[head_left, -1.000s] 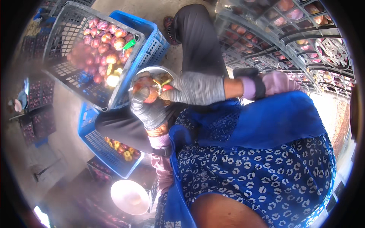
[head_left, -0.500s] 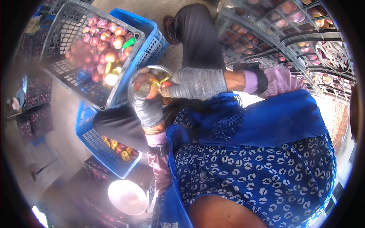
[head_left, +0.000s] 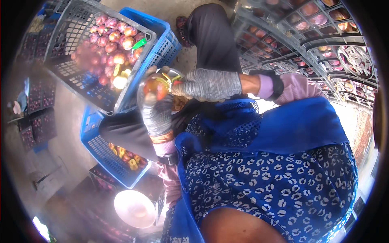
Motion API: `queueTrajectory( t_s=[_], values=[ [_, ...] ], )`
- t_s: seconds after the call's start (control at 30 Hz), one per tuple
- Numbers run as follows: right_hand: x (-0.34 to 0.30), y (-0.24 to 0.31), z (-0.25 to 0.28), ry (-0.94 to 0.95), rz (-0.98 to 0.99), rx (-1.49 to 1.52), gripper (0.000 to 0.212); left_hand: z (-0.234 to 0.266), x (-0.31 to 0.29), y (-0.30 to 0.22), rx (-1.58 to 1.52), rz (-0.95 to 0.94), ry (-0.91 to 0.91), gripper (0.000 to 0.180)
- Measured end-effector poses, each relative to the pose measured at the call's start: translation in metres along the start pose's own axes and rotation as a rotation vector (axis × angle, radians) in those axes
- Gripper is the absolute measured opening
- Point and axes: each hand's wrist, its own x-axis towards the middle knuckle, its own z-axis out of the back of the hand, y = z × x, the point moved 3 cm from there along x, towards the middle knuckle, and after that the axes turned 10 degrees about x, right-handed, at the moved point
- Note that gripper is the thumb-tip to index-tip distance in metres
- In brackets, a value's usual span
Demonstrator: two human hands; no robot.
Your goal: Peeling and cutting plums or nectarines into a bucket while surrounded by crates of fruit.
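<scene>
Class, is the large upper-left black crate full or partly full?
Partly full: plums lie inside the black crate, with bare mesh walls showing.

Tight quarters here! Measured from the left hand point(head_left: 157, 115) and right hand point(head_left: 214, 84), a narrow lane of floor point(head_left: 187, 58) opens at twelve o'clock, squeezed between the blue crate point(head_left: 167, 52) and the raised leg point(head_left: 216, 40). The dark crate point(head_left: 69, 38) blocks ten o'clock (its top gapes open above the plums point(head_left: 110, 45)). Stacked crates point(head_left: 291, 48) bar two o'clock, and at eight, the other leg point(head_left: 126, 133) screens part of the lower crate point(head_left: 98, 148).
</scene>
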Motion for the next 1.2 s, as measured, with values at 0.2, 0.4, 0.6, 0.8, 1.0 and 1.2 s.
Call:
queueTrajectory(
  t_s=[0.2,0.4,0.6,0.8,1.0,1.2],
  values=[
    [0.023,-0.028,-0.019,-0.212,0.625,-0.198,0.043,0.020,0.003,0.025,0.001,-0.031,-0.198,0.050],
    [0.034,-0.049,-0.036,-0.335,0.625,-0.163,0.043,0.003,0.002,0.017,-0.129,0.069,-0.149,0.052],
    [0.003,-0.004,-0.008,-0.079,0.119,-0.072,0.050,0.011,0.001,0.008,0.055,-0.009,-0.044,0.062],
    [0.021,-0.026,-0.025,-0.294,0.585,-0.278,0.042,0.001,0.005,0.023,-0.115,0.002,-0.236,0.043],
    [0.035,-0.053,-0.028,-0.334,0.586,-0.189,0.035,0.016,0.007,0.028,-0.188,0.103,-0.248,0.044],
    [-0.013,0.022,-0.018,-0.146,0.092,-0.119,0.042,0.012,-0.004,0.021,-0.059,0.097,-0.234,0.057]
  ],
)
